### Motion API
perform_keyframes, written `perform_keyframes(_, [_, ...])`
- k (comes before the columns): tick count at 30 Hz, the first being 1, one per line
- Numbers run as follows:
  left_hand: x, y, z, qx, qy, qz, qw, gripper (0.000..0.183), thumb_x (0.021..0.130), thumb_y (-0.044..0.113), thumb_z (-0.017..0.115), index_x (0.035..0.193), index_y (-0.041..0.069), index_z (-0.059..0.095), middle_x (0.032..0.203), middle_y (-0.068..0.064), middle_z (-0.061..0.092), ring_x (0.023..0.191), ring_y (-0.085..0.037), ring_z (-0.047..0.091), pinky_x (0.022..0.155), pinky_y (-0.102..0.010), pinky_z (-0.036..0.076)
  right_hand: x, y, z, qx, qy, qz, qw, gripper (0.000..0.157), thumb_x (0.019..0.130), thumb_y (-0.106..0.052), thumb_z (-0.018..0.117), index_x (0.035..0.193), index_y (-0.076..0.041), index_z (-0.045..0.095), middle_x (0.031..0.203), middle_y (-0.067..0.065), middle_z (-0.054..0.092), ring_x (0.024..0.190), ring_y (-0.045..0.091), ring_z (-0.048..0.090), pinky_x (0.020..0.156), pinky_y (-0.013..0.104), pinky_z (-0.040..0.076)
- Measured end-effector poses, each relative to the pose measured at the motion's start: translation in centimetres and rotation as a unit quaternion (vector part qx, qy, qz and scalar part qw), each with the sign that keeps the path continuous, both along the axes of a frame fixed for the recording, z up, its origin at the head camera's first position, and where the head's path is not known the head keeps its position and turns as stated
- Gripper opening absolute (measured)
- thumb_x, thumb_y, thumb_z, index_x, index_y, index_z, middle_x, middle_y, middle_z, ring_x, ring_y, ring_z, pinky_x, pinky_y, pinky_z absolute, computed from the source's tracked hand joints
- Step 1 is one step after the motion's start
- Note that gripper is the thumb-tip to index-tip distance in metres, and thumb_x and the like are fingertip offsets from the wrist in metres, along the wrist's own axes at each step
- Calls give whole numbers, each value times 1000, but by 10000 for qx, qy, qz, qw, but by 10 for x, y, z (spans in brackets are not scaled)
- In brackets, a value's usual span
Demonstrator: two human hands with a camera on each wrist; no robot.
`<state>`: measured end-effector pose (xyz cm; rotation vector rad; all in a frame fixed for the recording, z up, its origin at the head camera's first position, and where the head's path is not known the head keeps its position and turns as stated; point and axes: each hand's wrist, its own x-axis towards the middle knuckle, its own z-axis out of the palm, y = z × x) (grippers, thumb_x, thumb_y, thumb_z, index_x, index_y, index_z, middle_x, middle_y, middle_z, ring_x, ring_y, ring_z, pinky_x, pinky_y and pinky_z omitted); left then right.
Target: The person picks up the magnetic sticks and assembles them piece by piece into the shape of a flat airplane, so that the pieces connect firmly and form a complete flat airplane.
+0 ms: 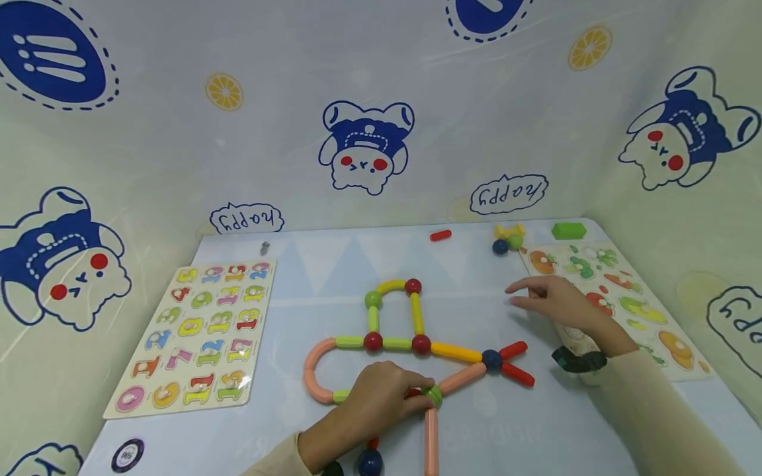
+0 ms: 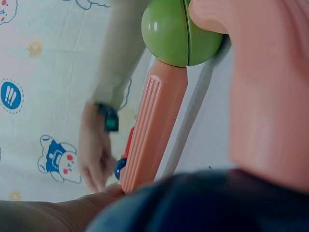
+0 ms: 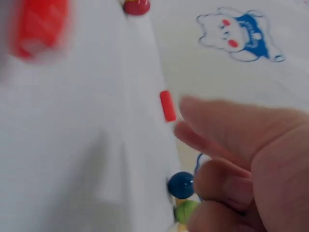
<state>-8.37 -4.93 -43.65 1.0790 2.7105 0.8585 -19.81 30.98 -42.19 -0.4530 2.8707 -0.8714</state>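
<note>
A figure of rods and balls lies on the table, with a yellow rod (image 1: 456, 352), pink curved rod (image 1: 311, 373), red balls (image 1: 373, 341) and a dark blue ball (image 1: 491, 360) among its parts. My left hand (image 1: 383, 396) pinches a green ball (image 1: 437, 396) at its lower edge between thumb and forefinger. From that ball a pink rod (image 1: 463, 379) runs to the blue one, and another pink rod (image 1: 431, 443) points toward me. Over the table right of the figure hovers my right hand (image 1: 556, 305), fingers loosely bent and holding nothing. Two short red rods (image 1: 516, 374) stick out nearest it.
On the left lies a number puzzle board (image 1: 253, 370); a vegetable and fruit board (image 1: 649, 330) is partly beneath the right arm. Along the back are a red rod (image 1: 440, 235), loose blue ball (image 1: 501, 246), green ball (image 1: 515, 241) and green block (image 1: 569, 231). A printed curtain (image 1: 286, 165) hangs behind.
</note>
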Motion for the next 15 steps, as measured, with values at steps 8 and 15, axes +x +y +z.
perform_keyframes(8, [1,0,-1,-49,75,-4,10000,26,81,42,69,103,28,73,78,21,66,53,8,41,49,-15,33,-84,-6,9,231,149,-1086,9937,44,88,-40,63,122,-13,61,70,8,44,58,23,43,47,31,32])
perform_keyframes(15, [2,-1,2,-76,30,-1,10000,25,82,41,69,103,28,73,77,20,66,53,8,42,50,-15,33,-115,-4,8,373,-240,-1415,9890,41,85,-38,67,116,-11,64,103,14,53,89,30,44,69,39,37])
